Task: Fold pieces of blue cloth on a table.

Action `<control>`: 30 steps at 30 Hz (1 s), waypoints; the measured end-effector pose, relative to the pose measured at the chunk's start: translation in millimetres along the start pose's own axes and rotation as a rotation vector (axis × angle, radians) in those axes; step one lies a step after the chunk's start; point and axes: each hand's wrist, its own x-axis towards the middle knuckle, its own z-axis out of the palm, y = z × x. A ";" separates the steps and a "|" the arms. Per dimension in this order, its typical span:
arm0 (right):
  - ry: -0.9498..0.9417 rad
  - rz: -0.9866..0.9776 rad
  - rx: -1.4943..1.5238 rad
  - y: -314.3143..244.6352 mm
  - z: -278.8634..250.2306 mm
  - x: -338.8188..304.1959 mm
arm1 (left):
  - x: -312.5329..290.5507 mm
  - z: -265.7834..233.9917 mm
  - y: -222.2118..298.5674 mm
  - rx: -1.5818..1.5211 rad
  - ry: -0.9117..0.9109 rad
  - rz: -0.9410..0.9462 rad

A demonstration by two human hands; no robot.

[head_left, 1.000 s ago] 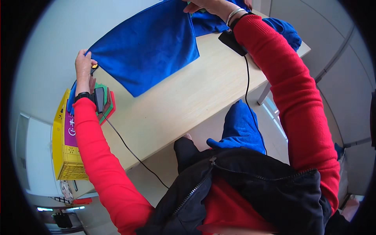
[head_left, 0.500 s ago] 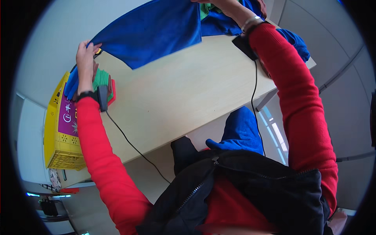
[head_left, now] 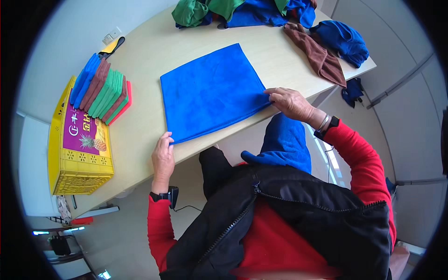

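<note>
One blue cloth (head_left: 205, 98) is laid on the counter (head_left: 143, 107), two corners pinched by left hand (head_left: 163, 157) and right hand (head_left: 291, 104).
Its long axis is pointed from eight to two o'clock; one yellow crate (head_left: 88, 163) is seen toward eight.

A head-worn fisheye camera looks steeply down, from close above, onto the table (head_left: 140, 140).

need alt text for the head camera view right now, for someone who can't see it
A person's left hand and right hand hold the near corners of a blue cloth spread flat on a pale table. Left, folded cloths stand in a row beside a yellow crate; crumpled cloths lie at the far side and right.
</note>
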 end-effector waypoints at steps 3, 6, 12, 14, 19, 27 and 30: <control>-0.007 -0.032 -0.058 -8.9 -3.6 -7.9 | -13.4 -8.1 10.9 0.061 0.010 0.073; -0.038 -0.052 -0.102 -14.7 -7.4 -12.3 | -21.2 -16.1 19.4 0.118 -0.008 0.124; -0.222 -0.076 -0.110 -13.8 -29.6 -6.2 | -8.9 -32.3 33.3 0.137 -0.143 0.240; -0.344 0.028 -0.046 -15.9 -44.9 18.2 | 4.4 -41.7 26.1 0.128 -0.179 0.217; -0.345 0.233 0.167 17.8 -5.2 113.1 | 103.8 -18.9 -0.9 -0.005 -0.155 0.140; -0.232 0.401 -0.031 -25.6 137.0 264.4 | 219.9 98.7 -62.2 0.358 -0.140 0.184; -0.173 0.414 0.036 -20.6 156.0 261.3 | 220.8 119.6 -60.2 0.347 -0.190 0.140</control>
